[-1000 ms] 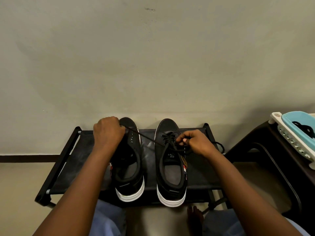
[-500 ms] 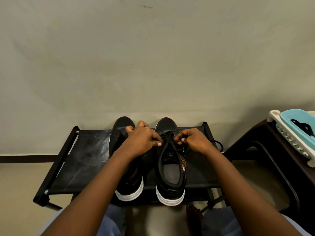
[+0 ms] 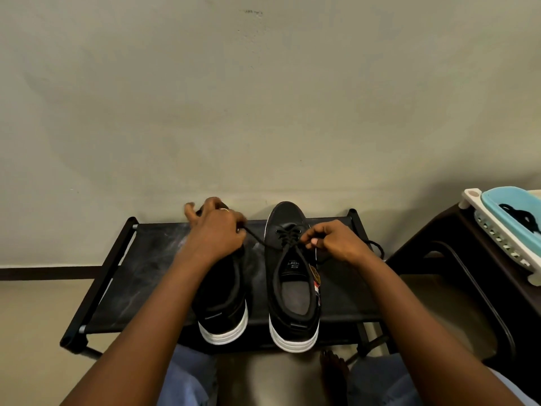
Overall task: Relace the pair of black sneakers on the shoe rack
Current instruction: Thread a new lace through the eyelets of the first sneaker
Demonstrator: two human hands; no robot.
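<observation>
Two black sneakers with white soles stand side by side on the black shoe rack (image 3: 140, 276), toes toward the wall. The right sneaker (image 3: 292, 291) has a black lace (image 3: 288, 235) crossed through its upper eyelets. My left hand (image 3: 215, 232) hovers over the left sneaker (image 3: 222, 306), hiding its front, and pinches one lace end that runs taut to the right sneaker. My right hand (image 3: 336, 243) pinches the lace at the right sneaker's eyelets. The other lace end trails off to the right behind that hand.
A plain wall stands right behind the rack. A dark stool (image 3: 468, 259) to the right carries a white and blue basket (image 3: 506, 230) with something black inside. My knees in blue fabric and a bare foot (image 3: 333, 367) are below the rack.
My left hand has moved left from the right sneaker's eyelets to above the left sneaker, drawing the lace end out taut. My right hand has stayed at the eyelets.
</observation>
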